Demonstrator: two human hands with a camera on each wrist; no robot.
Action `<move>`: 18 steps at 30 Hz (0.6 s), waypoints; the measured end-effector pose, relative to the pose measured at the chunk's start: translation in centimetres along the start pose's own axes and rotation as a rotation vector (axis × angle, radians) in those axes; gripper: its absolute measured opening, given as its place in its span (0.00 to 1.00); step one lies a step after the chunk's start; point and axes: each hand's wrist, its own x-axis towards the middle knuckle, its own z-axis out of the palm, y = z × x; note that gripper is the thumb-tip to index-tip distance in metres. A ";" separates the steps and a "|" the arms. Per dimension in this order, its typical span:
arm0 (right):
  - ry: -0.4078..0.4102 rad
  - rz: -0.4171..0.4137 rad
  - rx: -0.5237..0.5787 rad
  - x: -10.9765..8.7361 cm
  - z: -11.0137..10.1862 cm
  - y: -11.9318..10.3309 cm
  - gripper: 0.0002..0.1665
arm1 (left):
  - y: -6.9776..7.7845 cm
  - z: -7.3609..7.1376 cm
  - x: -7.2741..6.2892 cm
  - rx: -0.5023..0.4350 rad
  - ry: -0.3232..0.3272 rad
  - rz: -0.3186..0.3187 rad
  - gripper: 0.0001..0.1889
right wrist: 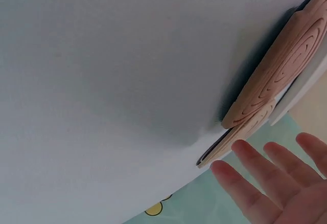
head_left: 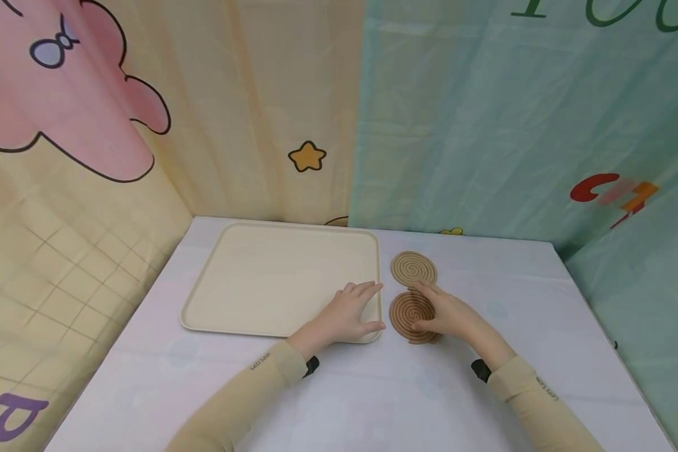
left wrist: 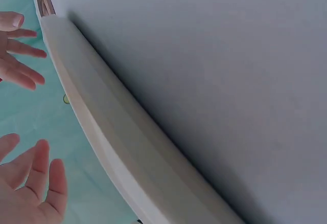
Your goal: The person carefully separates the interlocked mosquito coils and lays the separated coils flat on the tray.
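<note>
Two round spiral coils, shaped like mosquito coils, lie one behind the other on the white table. The nearer coil (head_left: 405,307) is darker brown; the farther coil (head_left: 412,266) is light tan. My right hand (head_left: 453,315) hovers over the brown coil with fingers and thumb spread apart. In the right wrist view its extended fingers (right wrist: 255,165) show beside the tan coil (right wrist: 239,138), gripping nothing. My left hand (head_left: 343,316) is over the right end of a cream tray (head_left: 282,276), thumb and fingers parted, with nothing held.
The tray's raised rim (left wrist: 102,96) runs along its side, and the coils sit just right of it. Printed cloth curtains (head_left: 469,125) stand behind the table and at both sides. Each wrist wears a small black device (head_left: 481,370).
</note>
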 end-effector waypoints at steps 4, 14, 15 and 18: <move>-0.027 0.047 0.014 -0.2 -0.2 0.1 0.55 | 0.9 0.6 0.8 -0.140 -0.077 -0.057 0.39; -0.072 0.201 0.111 -0.3 -0.1 0.8 0.47 | 2.2 1.3 2.9 -0.303 -0.105 -0.188 0.32; -0.075 0.214 0.126 -0.3 -0.1 1.0 0.46 | 2.4 1.3 3.0 -0.314 -0.106 -0.198 0.31; -0.080 0.253 0.154 -0.2 -0.1 1.3 0.45 | 3.1 1.4 3.3 -0.350 -0.115 -0.220 0.29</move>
